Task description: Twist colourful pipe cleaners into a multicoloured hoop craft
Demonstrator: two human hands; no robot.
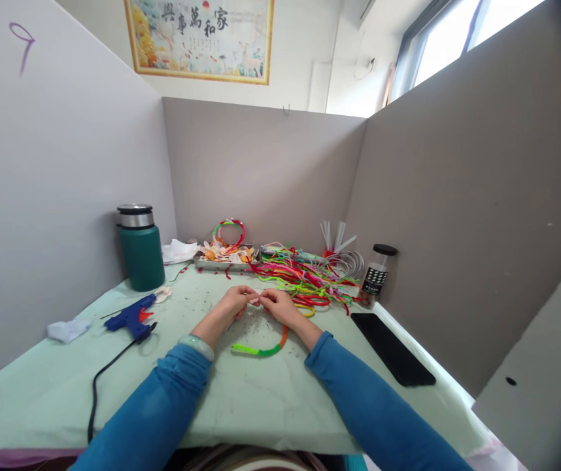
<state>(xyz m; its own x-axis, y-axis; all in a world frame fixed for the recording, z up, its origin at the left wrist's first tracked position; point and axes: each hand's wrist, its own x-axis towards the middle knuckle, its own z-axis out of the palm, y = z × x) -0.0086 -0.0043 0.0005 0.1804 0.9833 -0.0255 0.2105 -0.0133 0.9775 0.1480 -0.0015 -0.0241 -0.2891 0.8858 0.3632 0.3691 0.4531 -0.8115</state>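
Pinches a pink piece [254, 301] between narrowed fingertips of left hand [238, 301] and right hand [280, 306], in front of tray [224, 266]; bears "興事萬和家" on poster [202, 46] above it, purple "9" [29, 43] on panel [65, 144] left of it.

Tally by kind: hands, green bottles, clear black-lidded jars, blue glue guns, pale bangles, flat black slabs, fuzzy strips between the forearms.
Hands: 2 (bare left hand, bare right hand)
Green cylindrical bottle: 1
Clear black-lidded jar: 1
Blue plastic glue gun: 1
Pale round bangle: 1
Flat black slab: 1
Curved green-and-orange fuzzy strip: 1
Total: 8
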